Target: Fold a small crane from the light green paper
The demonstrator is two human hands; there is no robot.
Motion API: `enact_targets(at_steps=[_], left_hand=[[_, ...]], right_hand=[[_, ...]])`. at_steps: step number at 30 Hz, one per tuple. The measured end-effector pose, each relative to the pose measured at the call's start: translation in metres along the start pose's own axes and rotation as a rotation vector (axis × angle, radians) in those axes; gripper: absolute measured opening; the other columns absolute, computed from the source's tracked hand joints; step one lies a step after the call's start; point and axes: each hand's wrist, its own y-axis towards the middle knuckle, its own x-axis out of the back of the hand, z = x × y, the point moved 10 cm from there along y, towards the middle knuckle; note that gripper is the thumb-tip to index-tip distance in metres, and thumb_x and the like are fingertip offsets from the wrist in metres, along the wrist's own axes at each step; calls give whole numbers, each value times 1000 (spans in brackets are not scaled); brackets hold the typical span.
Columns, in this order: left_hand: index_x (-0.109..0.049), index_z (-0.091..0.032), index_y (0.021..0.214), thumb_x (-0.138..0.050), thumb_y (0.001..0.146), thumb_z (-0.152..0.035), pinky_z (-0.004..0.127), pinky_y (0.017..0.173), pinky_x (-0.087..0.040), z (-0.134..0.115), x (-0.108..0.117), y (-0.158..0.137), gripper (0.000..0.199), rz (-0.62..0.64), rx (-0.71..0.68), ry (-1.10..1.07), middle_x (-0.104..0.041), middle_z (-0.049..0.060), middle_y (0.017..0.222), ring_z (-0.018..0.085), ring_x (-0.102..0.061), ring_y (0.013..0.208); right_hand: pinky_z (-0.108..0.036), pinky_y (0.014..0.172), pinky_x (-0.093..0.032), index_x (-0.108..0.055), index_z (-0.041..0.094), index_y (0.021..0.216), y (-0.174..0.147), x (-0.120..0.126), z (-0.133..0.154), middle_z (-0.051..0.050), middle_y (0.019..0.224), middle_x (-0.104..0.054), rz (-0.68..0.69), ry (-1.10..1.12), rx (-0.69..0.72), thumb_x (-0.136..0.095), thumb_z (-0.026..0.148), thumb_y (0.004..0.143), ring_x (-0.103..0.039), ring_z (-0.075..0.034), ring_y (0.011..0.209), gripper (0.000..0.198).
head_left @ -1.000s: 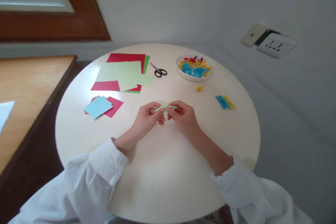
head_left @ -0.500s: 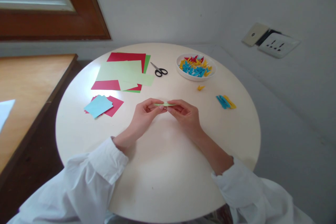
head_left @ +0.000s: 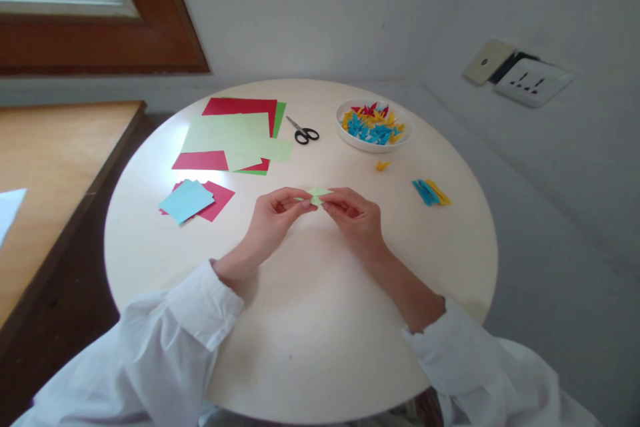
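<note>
Between my two hands, over the middle of the round white table (head_left: 320,320), is a small piece of folded light green paper (head_left: 317,196). My left hand (head_left: 281,212) pinches its left side between thumb and fingers. On the right side, my right hand (head_left: 356,215) grips it the same way. Parts of the paper are hidden behind the fingertips, so its exact folds cannot be made out. A small yellow folded paper bird (head_left: 382,166) sits beyond my right hand.
At the back right stands a white dish (head_left: 350,142) of folded paper birds. Scissors (head_left: 303,131) lie beside large paper sheets (head_left: 210,137). Small paper squares (head_left: 187,201) are stacked at the left; blue and yellow folded strips (head_left: 431,192) lie at the right.
The light green paper has tilted and spread, showing more of its surface than the thin edge seen before. Both hands keep their hold and have barely shifted.
</note>
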Motion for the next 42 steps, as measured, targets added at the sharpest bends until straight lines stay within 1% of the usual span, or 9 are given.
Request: enact_targets(at_steps=[5,11,15,18,20,24,29,35,42], left_hand=[[-69,-15,77,-74,65,-27,30,75,-52,-5,4,-1,18,-38,-18,98,-70,3,77,17,-65,76],[-68,-16,81,-75,65,-32,26,59,-48,-2,3,-1,24,-21,7,147,-70,2,70,15,-63,64],[-66,-17,82,-76,64,-33,27,65,-49,-2,-1,-1,26,18,-9,88,-70,3,76,16,-65,71],[-65,-16,83,-77,62,-33,30,73,-50,2,-4,0,29,52,10,15,-71,3,79,17,-66,77],[-65,-16,82,-78,61,-32,30,75,-50,5,-5,0,30,58,33,-19,-71,3,78,17,-66,77],[-64,-16,78,-78,61,-31,26,65,-48,7,-3,0,26,29,58,8,-69,1,69,14,-65,68],[-65,-16,78,-78,61,-31,25,62,-47,5,2,0,25,-11,43,62,-70,2,69,14,-64,66],[-66,-16,79,-76,63,-33,24,54,-45,3,2,-1,26,-11,33,106,-70,2,66,15,-64,62],[-65,-16,81,-76,64,-31,28,70,-51,3,-4,0,25,51,19,28,-70,3,74,17,-67,74]], right_hand=[[-28,71,-51,-70,23,76,0,-3,0,-3,86,-67,25,5,-13,-66,22,72,-62,-15,82,6],[-29,70,-52,-70,23,76,0,-3,2,-3,86,-66,34,22,-15,-68,24,71,-62,-15,80,5],[-29,71,-52,-70,23,77,-1,-3,4,-3,85,-67,32,-6,-14,-67,26,73,-62,-15,81,5],[-29,72,-52,-70,23,76,-1,-1,4,-3,85,-67,23,-13,-6,-66,24,74,-62,-15,81,5],[-29,72,-51,-69,23,76,-1,-1,4,-2,85,-67,24,-12,-6,-65,22,74,-62,-15,81,5],[-29,69,-50,-69,23,72,0,-2,3,-3,83,-66,34,-13,11,-66,21,72,-61,-15,79,3],[-26,60,-47,-68,23,72,1,-4,-1,-1,77,-63,48,-75,-25,-65,25,73,-58,-14,72,4],[-28,65,-52,-67,21,75,-1,-8,-7,-1,75,-66,74,28,-113,-66,25,72,-61,-13,66,6],[-29,72,-54,-67,19,75,-1,-6,-4,-2,77,-69,56,33,-106,-65,22,71,-65,-14,72,5]])
